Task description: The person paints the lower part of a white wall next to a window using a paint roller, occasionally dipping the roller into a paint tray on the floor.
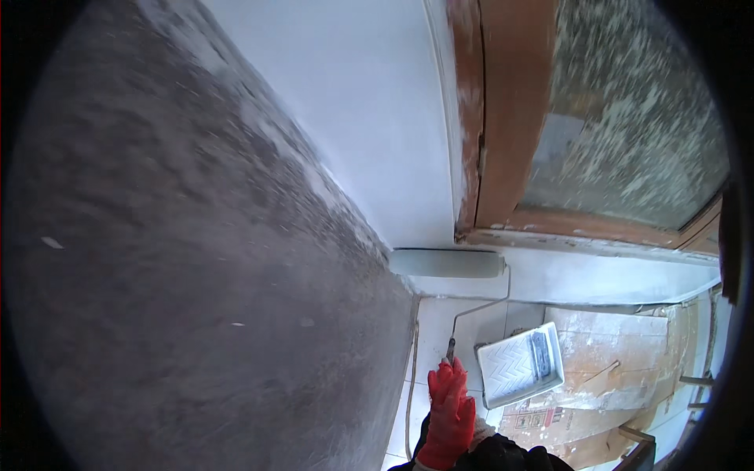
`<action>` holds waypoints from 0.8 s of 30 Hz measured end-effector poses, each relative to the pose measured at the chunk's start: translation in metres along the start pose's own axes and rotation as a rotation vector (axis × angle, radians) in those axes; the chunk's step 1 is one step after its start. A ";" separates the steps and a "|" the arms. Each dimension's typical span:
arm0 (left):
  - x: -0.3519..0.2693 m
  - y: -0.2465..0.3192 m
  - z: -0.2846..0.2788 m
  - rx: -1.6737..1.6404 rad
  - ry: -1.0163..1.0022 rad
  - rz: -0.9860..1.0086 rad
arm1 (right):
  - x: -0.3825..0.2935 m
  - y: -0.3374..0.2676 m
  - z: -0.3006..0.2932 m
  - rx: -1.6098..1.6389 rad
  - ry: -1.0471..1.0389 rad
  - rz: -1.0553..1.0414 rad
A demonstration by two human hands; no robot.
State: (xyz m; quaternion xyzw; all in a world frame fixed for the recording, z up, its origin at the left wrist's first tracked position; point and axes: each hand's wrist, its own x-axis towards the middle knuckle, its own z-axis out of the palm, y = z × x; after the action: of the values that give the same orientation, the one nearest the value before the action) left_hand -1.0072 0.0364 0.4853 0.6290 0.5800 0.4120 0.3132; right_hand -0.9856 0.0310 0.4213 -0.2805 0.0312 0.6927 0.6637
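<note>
A paint roller with a long pale sleeve (447,263) lies level against the white lower wall, its left end at the corner with the grey wall. Its bent wire frame runs down to a dark handle (451,348). My left hand (450,406), in a red-coated glove, is around the lower part of this handle. Partly hidden behind it is my right hand (484,431), of which a whitish knit glove part shows beside a black sleeve; its fingers cannot be made out clearly. A white paint tray (512,368) with a ribbed ramp and wet paint lies right of the handle.
The rough grey wall (206,265) fills the left side. A brown wooden frame (512,106) with paint-spattered glass stands at upper right. Paint-stained cardboard (612,359) covers part of the tiled floor (433,312). A thin hose or cable (410,382) runs along the grey wall's foot.
</note>
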 end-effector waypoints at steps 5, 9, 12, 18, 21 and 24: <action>0.013 0.061 -0.028 0.059 0.062 0.121 | -0.056 -0.042 0.122 0.232 -0.164 -0.135; 0.034 0.128 -0.066 0.066 0.155 0.208 | -0.077 -0.065 0.181 0.288 -0.222 -0.054; 0.051 0.176 -0.094 0.058 0.207 0.285 | -0.103 -0.083 0.245 1.085 -0.209 0.110; 0.079 0.242 -0.137 0.205 0.381 0.420 | -0.141 -0.115 0.333 0.297 -0.474 0.007; 0.112 0.235 -0.126 0.616 0.522 0.329 | -0.088 -0.127 0.363 -0.041 -0.469 -0.079; 0.110 0.308 -0.186 -0.007 0.467 0.669 | -0.049 -0.146 0.401 -0.513 -0.397 -0.194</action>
State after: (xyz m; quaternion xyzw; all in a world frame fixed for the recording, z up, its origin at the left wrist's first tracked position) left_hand -1.0276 0.0895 0.8570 0.6715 0.3974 0.6250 0.0237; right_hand -0.9900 0.1707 0.8278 -0.2997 -0.3010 0.6525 0.6275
